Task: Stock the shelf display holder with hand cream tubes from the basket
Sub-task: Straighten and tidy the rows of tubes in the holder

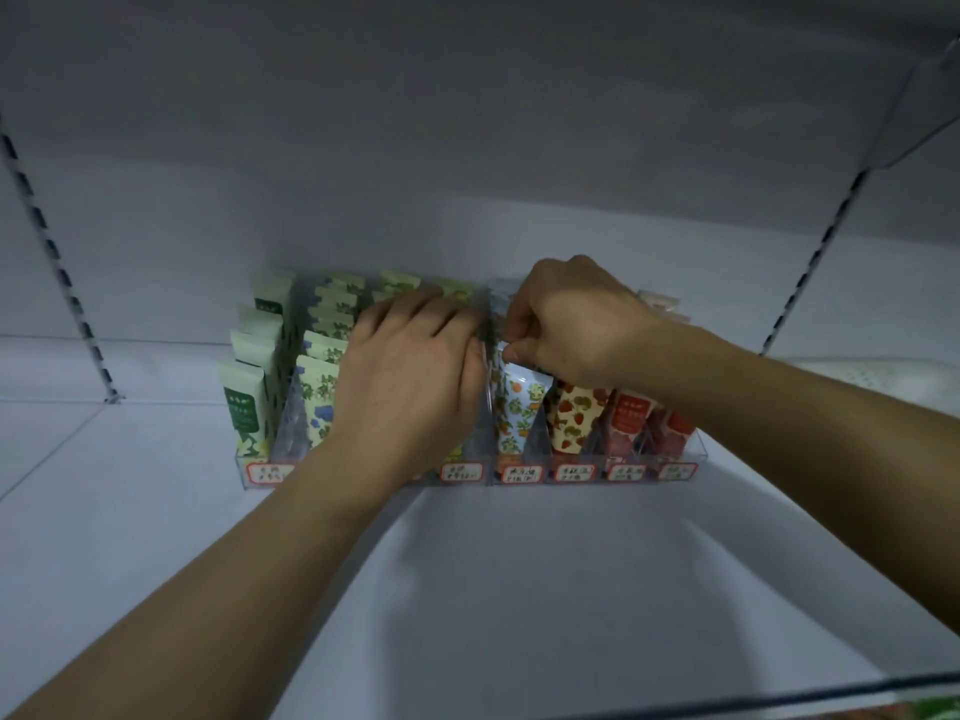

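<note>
Both my hands are deep over the clear display holder (675, 454), which sits on the white shelf (519, 563) with bare room in front of it. My right hand (576, 324) curls in a narrow grip, pinching the orange-print tube (519, 407) by its top edge in the holder's middle slot. My left hand (410, 376) lies flat, fingers straight, across the tubes left of it.

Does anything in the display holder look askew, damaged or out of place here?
Nothing stands out. The tubes in the display holder stand upright in their lanes. The right hand pinches the orange-print tube; the left hand hides the lanes beneath it.
</note>
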`<state>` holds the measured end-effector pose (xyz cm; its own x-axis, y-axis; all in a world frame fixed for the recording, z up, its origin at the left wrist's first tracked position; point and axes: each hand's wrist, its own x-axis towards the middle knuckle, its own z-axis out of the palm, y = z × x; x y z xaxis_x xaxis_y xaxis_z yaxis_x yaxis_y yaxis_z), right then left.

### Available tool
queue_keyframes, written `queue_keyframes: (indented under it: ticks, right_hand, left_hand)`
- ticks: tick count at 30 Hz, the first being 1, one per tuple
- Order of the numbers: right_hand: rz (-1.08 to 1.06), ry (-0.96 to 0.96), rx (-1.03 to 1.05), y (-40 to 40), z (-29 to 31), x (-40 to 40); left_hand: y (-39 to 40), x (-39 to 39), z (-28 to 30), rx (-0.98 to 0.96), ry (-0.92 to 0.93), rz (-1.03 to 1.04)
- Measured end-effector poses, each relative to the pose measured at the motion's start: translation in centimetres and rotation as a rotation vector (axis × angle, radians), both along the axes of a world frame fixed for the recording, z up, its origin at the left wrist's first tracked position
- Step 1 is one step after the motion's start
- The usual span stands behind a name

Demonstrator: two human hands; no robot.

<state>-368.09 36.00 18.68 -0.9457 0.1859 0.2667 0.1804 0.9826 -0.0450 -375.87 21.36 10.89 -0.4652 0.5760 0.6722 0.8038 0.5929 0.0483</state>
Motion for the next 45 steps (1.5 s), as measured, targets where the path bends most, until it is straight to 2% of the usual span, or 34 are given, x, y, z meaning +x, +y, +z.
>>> queue_keyframes:
  ticks: [6,10,16,20,25,34,39,45]
  right_hand:
    - [-0.001,-0.029,-0.049,0.3,0.7,0.7]
    - [-0.026,0.122,-0.147,0.9,1.9,0.4]
    - [-0.065,0.005,-0.032,1.5,0.6,-0.5]
    - [-0.037,-0.025,-0.052,1.8,1.1,0.0]
    - [0.03,0.178,-0.101,2.0,2.3,-1.0]
    - [0.007,0.043,-0.079,3.7,1.5,-1.7]
    - [0.124,0.229,-0.042,4.1,2.1,-2.9]
    - [0.063,0.144,0.066,4.7,1.5,-4.3]
  left_hand:
    - [-0.1,-0.2,-0.5,0.053,0.041,-0.021]
    - [0.0,-0.4,-0.7,0.081,0.056,-0.03]
    - [0.1,-0.3,-0.8,0.115,0.083,-0.033]
    - [0.0,-0.2,-0.7,0.129,0.075,-0.026]
    - [0.0,-0.2,-0.7,0.126,0.086,-0.02]
    - [0.1,-0.3,-0.7,0.128,0.08,-0.033]
    - [0.0,-0.3,-0.7,0.119,0.069,-0.041]
    - [0.0,-0.3,-0.7,0.091,0.068,-0.051]
